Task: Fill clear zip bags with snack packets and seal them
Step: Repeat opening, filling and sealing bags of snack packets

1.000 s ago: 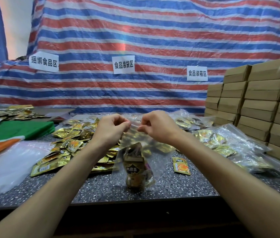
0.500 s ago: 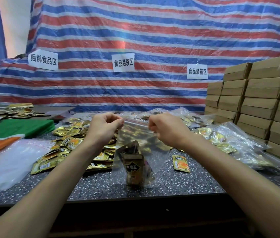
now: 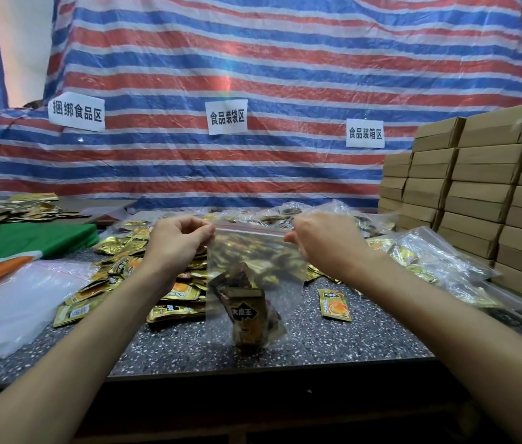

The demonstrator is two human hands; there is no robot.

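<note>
1. Both hands have drawn apart: the left hand (image 3: 176,241) and right hand (image 3: 323,241) now pinch opposite top corners of the clear zip bag (image 3: 253,251), pulling its red-lined zip strip (image 3: 248,227) taut between them.
2. Sealing looks nearly finished, I'd judge.
3. Thin, crinkly film hangs below both hands toward the speckled worktop (image 3: 333,344). Glossy gold foil snack packets (image 3: 247,315) bunch at its bottom.

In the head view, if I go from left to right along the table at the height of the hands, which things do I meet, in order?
green cloth -> loose snack packets -> left hand -> zip bag -> right hand -> filled bags -> cardboard boxes
</note>
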